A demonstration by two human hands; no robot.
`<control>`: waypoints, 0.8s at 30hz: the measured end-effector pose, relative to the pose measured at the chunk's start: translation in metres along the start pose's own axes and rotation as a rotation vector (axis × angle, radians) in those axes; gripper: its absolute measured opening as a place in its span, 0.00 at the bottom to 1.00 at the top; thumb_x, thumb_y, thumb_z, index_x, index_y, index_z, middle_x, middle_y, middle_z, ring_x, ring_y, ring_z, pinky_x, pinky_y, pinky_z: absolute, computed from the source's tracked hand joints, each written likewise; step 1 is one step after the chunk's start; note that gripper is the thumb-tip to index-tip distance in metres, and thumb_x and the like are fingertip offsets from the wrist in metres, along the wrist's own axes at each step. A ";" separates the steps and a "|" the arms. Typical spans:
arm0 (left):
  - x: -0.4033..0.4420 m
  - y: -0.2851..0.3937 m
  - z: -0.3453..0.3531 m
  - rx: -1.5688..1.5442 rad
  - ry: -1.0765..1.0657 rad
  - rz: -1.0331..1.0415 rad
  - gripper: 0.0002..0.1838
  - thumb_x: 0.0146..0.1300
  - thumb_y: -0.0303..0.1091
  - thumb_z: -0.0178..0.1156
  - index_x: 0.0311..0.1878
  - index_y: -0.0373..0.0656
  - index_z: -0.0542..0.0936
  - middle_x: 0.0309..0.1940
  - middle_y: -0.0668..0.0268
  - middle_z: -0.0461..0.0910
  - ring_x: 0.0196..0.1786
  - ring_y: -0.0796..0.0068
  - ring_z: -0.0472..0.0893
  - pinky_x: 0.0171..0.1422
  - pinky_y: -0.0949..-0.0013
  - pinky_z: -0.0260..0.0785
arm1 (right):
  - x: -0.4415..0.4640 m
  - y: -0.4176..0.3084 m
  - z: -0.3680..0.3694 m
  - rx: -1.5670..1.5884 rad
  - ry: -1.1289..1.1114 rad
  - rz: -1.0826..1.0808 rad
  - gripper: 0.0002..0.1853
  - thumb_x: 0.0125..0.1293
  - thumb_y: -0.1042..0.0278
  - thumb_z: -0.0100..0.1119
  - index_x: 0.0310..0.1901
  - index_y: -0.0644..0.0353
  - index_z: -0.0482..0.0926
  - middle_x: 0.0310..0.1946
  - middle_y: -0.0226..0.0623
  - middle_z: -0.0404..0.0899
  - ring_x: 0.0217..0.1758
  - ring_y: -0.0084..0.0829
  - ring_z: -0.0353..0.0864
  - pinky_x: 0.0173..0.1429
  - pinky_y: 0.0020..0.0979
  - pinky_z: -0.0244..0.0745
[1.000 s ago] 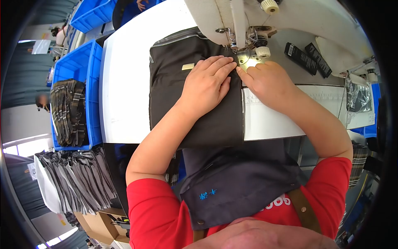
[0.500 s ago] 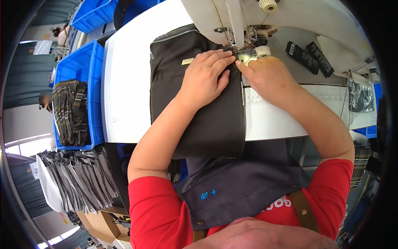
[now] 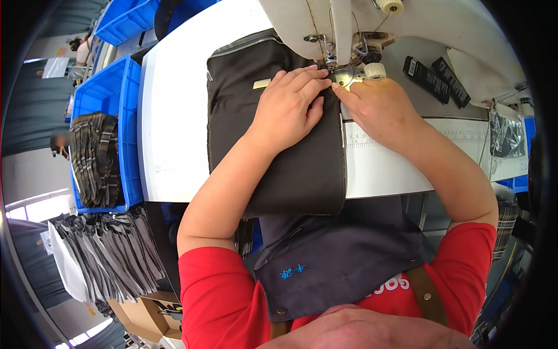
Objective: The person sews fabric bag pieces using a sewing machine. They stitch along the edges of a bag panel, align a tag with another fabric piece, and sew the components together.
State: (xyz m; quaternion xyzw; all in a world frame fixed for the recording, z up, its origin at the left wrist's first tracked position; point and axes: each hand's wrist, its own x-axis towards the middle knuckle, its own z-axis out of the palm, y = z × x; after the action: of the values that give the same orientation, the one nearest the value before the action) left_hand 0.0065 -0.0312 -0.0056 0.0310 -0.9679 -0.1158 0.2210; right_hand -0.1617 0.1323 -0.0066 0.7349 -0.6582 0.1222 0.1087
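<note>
A dark fabric piece (image 3: 279,174) with a metal zipper (image 3: 244,44) along its far edge lies on the white sewing table, its near end hanging over the front edge. My left hand (image 3: 288,104) rests flat on it, fingers stretched toward the needle area, thumb a little apart. Beside the fabric's right edge, my right hand (image 3: 378,107) has its index fingertip against the cloth and its other fingers curled; the thumb is hidden. Both sets of fingertips are just in front of the sewing machine (image 3: 343,35). A small pale label (image 3: 262,84) shows left of my left hand.
Two black printed tags (image 3: 427,79) lie right of the needle. A ruler strip (image 3: 459,135) crosses the table. At left stand a blue crate (image 3: 131,134) of plaid pieces and a stack of grey pieces (image 3: 110,250). A clear plastic bag (image 3: 507,136) is at far right.
The fabric has edged slightly away from me, toward the machine, its near edge now a little higher in view. Both hands keep nearly the same pose. The whole view has shifted slightly.
</note>
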 end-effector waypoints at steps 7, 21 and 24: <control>0.009 -0.011 0.003 -0.012 0.033 0.025 0.16 0.65 0.28 0.66 0.57 0.43 0.84 0.59 0.64 0.86 0.61 0.59 0.83 0.63 0.59 0.74 | 0.005 -0.004 -0.002 -0.129 -0.078 0.074 0.21 0.66 0.71 0.62 0.61 0.60 0.84 0.33 0.32 0.83 0.38 0.33 0.87 0.41 0.36 0.79; -0.005 0.014 -0.001 0.103 0.027 -0.145 0.20 0.69 0.30 0.66 0.63 0.46 0.83 0.67 0.65 0.82 0.72 0.61 0.78 0.67 0.54 0.68 | -0.001 0.000 0.006 -0.007 0.200 -0.172 0.17 0.58 0.69 0.64 0.51 0.57 0.83 0.28 0.30 0.77 0.35 0.31 0.83 0.38 0.35 0.76; -0.005 0.014 0.000 0.103 0.054 -0.161 0.20 0.68 0.30 0.66 0.63 0.48 0.84 0.67 0.67 0.83 0.71 0.64 0.79 0.66 0.55 0.68 | 0.002 0.001 0.009 -0.045 0.177 -0.112 0.14 0.58 0.69 0.64 0.47 0.58 0.83 0.30 0.30 0.78 0.36 0.32 0.83 0.39 0.35 0.76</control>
State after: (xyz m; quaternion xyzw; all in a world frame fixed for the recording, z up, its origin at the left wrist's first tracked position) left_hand 0.0108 -0.0173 -0.0045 0.1234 -0.9605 -0.0822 0.2353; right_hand -0.1623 0.1278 -0.0141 0.7543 -0.6064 0.1655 0.1894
